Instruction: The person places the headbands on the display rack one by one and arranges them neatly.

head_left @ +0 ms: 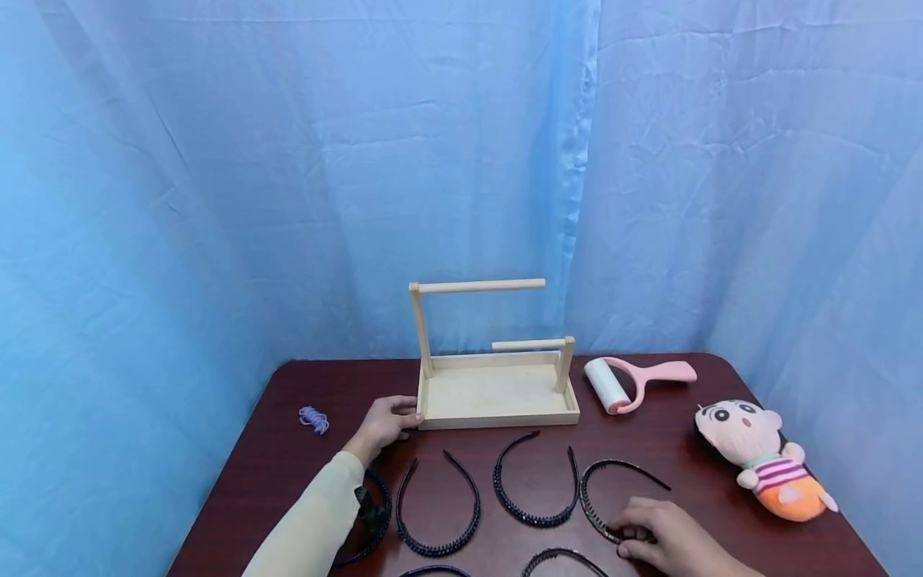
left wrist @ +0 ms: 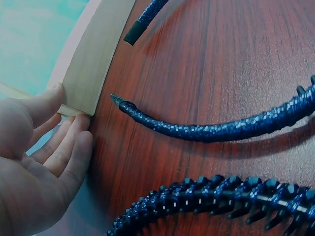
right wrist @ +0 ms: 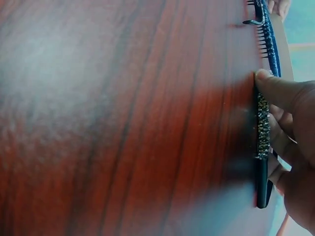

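My left hand (head_left: 385, 423) holds the front left corner of a light wooden rack (head_left: 497, 420), a shallow tray with a tall bar on the left and a low bar on the right. In the left wrist view the thumb lies on the corner, with the fingers against the side. Down at the right, my right hand (head_left: 667, 535) pinches a dark headband with gold glitter (head_left: 590, 506) between thumb and fingers. Beside it lies a dark beaded headband (head_left: 537, 521), and another beaded headband (head_left: 440, 550) sits farther left.
More headbands lie along the near edge, one headband (head_left: 382, 525) partly under the left forearm. Purple cord (head_left: 313, 418) lies at the left. A pink lint roller (head_left: 608, 386) and a plush doll (head_left: 775, 465) are on the right. Blue curtains (head_left: 461, 160) surround the dark red table (head_left: 252, 481).
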